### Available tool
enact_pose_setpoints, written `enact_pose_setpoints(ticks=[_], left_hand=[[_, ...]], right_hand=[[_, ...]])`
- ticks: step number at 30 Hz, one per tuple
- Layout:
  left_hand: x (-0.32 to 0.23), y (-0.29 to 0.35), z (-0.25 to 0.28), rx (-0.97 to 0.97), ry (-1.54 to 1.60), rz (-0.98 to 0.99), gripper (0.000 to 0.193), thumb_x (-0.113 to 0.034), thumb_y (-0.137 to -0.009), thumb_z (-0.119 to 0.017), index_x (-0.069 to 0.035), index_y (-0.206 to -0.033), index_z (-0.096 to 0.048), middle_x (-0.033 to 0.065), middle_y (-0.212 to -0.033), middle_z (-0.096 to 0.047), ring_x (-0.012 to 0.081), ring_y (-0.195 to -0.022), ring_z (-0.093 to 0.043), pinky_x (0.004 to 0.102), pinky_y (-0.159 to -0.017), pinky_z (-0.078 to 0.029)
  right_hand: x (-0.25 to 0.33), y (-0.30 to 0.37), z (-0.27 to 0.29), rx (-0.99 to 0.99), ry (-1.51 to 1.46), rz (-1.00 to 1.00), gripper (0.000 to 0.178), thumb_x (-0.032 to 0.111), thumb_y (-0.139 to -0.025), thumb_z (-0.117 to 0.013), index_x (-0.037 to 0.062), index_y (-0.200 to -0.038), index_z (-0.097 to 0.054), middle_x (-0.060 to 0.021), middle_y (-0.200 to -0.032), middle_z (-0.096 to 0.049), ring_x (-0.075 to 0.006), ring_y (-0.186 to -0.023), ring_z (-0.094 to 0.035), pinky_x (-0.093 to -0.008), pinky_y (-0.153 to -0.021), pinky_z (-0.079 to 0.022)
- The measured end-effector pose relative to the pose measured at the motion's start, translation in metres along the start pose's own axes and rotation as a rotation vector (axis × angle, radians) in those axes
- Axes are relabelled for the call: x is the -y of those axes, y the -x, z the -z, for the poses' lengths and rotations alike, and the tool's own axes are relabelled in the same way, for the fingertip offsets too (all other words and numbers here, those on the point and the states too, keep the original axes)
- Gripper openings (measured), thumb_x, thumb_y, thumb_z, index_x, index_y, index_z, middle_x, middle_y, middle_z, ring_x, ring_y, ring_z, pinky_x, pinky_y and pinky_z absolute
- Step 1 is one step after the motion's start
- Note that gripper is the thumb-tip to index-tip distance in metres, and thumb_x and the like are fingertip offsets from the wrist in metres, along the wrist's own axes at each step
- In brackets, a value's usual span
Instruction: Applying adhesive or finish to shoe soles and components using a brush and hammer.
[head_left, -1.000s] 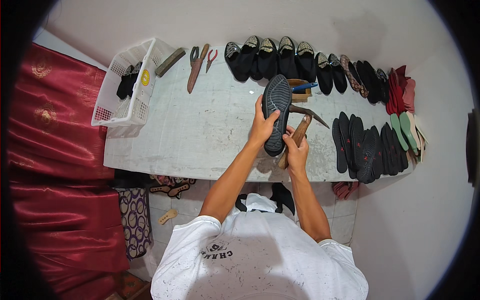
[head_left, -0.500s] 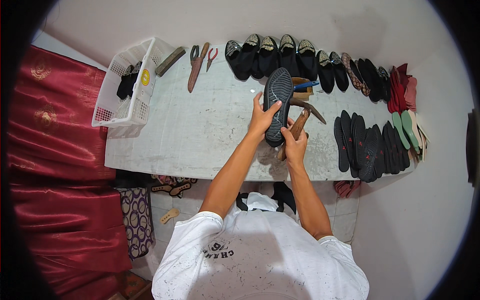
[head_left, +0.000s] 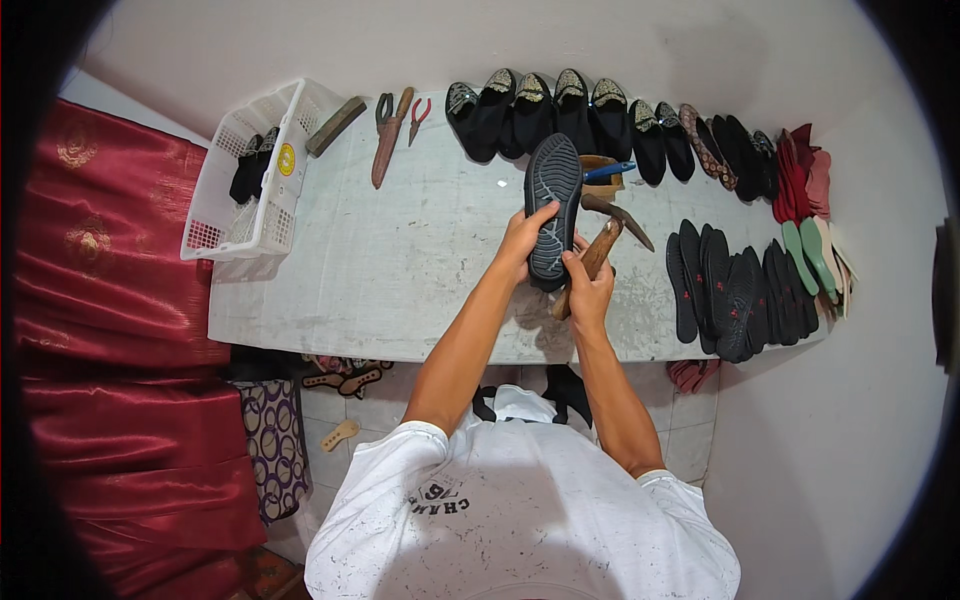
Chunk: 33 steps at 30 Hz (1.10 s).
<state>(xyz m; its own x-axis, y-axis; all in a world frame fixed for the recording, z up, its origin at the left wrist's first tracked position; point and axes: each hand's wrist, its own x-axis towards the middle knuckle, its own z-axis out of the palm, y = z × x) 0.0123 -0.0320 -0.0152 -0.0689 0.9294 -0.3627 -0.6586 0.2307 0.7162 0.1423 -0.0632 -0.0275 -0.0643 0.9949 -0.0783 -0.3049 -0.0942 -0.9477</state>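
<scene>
Left hand (head_left: pixel 517 243) is gripping the black shoe (head_left: pixel 555 182) at its narrow middle, fingers wrapping the left edge, thumb pressing the ridged sole. Shoe is being held above the tabletop (head_left: pixel 400 285), sole facing up; probably light, rubbery, slightly bendy, not slippery; the middle is looking like the best hold. Right hand (head_left: pixel 591 288) is gripping the hammer (head_left: pixel 602 249) by its wooden handle, thumb seemingly touching the shoe; hammer is likely feeling stiff, head-heavy.

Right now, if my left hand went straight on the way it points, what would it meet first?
The dark ribbed sole your left hand holds comes first. Carrying it along, probably the row of black shoes or the small box, though depth is hard to judge.
</scene>
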Motion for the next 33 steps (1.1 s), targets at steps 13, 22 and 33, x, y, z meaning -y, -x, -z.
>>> enact_pose_setpoints(ticks=[13,22,33], left_hand=[[-0.014,-0.013,-0.005,0.043,-0.051,0.005,0.028,-0.026,-0.091,-0.063,0.002,-0.096,-0.062,0.0079,-0.077,-0.066,0.0162,-0.061,-0.066,0.0279,-0.052,-0.055],[-0.014,-0.018,-0.005,-0.034,-0.1,-0.019,0.029,-0.027,-0.09,-0.066,0.001,-0.097,-0.064,0.0069,-0.078,-0.067,0.014,-0.06,-0.065,0.0262,-0.053,-0.053],[-0.012,-0.018,-0.005,-0.142,-0.302,-0.092,0.037,-0.029,-0.089,-0.066,0.007,-0.098,-0.066,0.0083,-0.083,-0.069,0.0127,-0.068,-0.064,0.0266,-0.06,-0.05]], right_hand=[[0.007,-0.004,-0.007,-0.027,0.203,0.077,0.04,0.008,-0.086,-0.066,-0.0046,-0.122,-0.056,-0.0113,-0.11,-0.063,-0.015,-0.097,-0.06,-0.027,-0.085,-0.048],[0.041,0.011,0.004,-0.023,0.349,0.151,0.02,0.012,-0.086,-0.069,-0.001,-0.098,-0.059,-0.003,-0.076,-0.059,-0.0094,-0.065,-0.057,-0.0245,-0.06,-0.046],[0.036,0.041,0.041,0.237,0.398,-0.134,0.038,0.021,-0.089,-0.067,-0.0045,-0.115,-0.054,0.0016,-0.064,-0.051,-0.0061,-0.049,-0.044,-0.0242,-0.044,-0.034]])
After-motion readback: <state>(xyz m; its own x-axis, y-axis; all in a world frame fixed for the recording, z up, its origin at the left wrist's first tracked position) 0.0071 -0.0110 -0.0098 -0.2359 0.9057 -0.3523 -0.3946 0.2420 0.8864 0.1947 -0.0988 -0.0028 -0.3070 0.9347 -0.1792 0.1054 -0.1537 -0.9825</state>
